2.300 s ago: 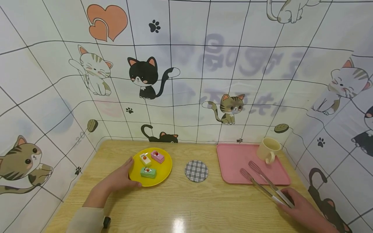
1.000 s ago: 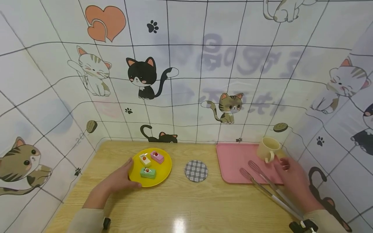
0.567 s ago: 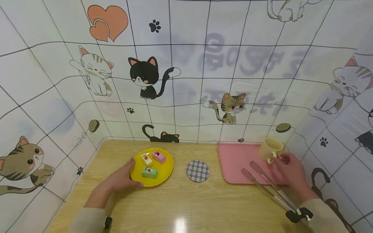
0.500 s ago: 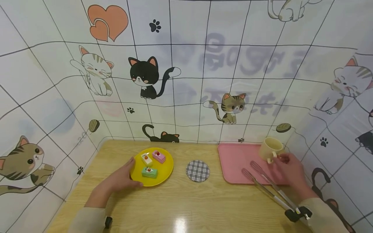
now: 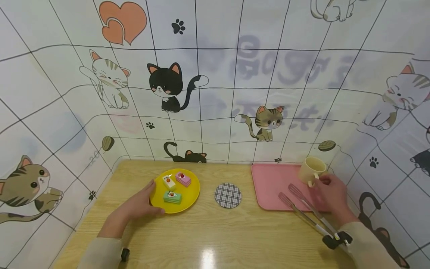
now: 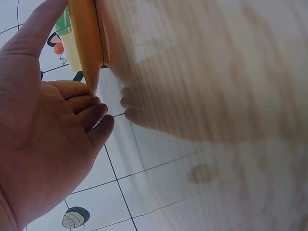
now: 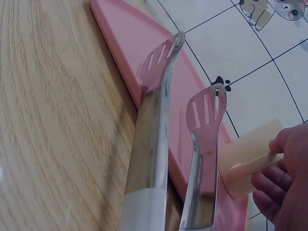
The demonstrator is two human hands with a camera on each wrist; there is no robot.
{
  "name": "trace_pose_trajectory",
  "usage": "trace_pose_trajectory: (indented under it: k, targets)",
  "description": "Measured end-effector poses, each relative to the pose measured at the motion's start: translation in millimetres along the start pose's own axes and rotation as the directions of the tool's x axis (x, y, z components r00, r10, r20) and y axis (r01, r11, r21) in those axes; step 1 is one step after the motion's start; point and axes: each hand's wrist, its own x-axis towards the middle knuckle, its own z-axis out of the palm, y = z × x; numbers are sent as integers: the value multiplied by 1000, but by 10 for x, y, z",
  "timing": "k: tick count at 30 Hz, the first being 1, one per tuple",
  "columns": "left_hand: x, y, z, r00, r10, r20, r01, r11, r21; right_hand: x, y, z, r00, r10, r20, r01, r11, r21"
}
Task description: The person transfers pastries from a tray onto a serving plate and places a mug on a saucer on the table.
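In the head view my left hand (image 5: 141,201) spans the left rim of a yellow plate (image 5: 189,198), thumb at the near side and fingers at the far side. Three small toy cake slices lie on it: pink (image 5: 183,178), cream (image 5: 169,182) and green (image 5: 173,197). The left wrist view has the thumb and curled fingers either side of the plate's edge (image 6: 88,43). My right hand (image 5: 334,194) pinches the handle of a cream mug (image 5: 310,171), upright at the back right of a pink tray (image 5: 270,186). Metal tongs (image 5: 304,215) lie spread, tips over the tray.
A round checked coaster (image 5: 228,195) lies on the wooden table (image 5: 215,231) between plate and tray. Cat-printed sheeting (image 5: 215,86) rises behind the table and at both sides. The tongs' handles run close beside my right wrist.
My right hand has left the tongs' handles and moved forward to the mug, where it now pinches the handle. My left hand stays at the plate. The head view tilts slightly.
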Motion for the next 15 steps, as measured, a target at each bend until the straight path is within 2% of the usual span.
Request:
trace_pose_trajectory:
  k: [7, 15]
  targets:
    - [1, 18, -16, 1000, -4, 7, 4, 1000, -4, -1, -34, 30, 1000, -9, -18, 8, 999, -35]
    - [-12, 52, -27, 1000, -9, 7, 9, 1000, -7, -41, -101, 20, 997, -55, -51, 51, 996, -72]
